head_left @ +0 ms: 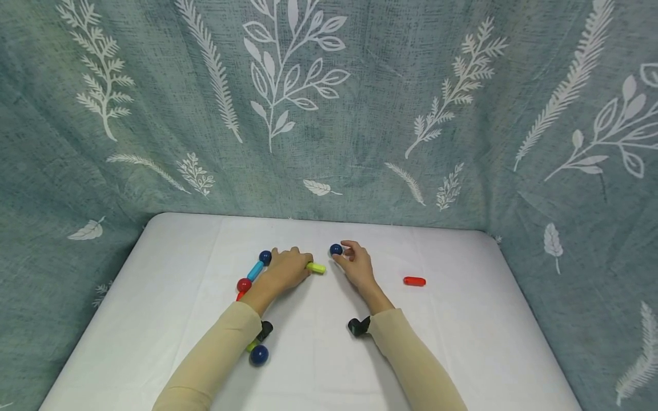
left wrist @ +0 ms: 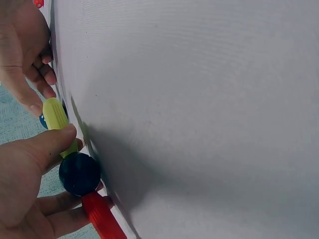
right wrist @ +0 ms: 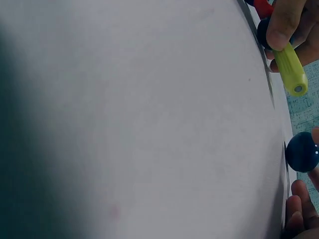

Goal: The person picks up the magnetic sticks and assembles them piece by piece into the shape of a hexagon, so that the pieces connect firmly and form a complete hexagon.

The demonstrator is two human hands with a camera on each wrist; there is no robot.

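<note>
My left hand [head_left: 289,269] pinches a yellow-green magnetic rod [head_left: 316,268] between thumb and fingers. In the left wrist view that rod meets a dark blue ball [left wrist: 79,174], which joins a red rod [left wrist: 103,216] beside the fingers. To the right, my right hand [head_left: 358,267] holds a separate blue ball [head_left: 336,249] between thumb and fingertips, just above or on the white table. A small gap separates this ball from the free end of the yellow-green rod [right wrist: 291,72] in the right wrist view.
Left of my left arm runs a chain with a blue ball [head_left: 265,257], a light blue rod [head_left: 255,270] and a red ball [head_left: 244,285]; my forearm covers part of it. Nearer lies another blue ball [head_left: 259,355]. A loose red rod [head_left: 414,281] lies at right.
</note>
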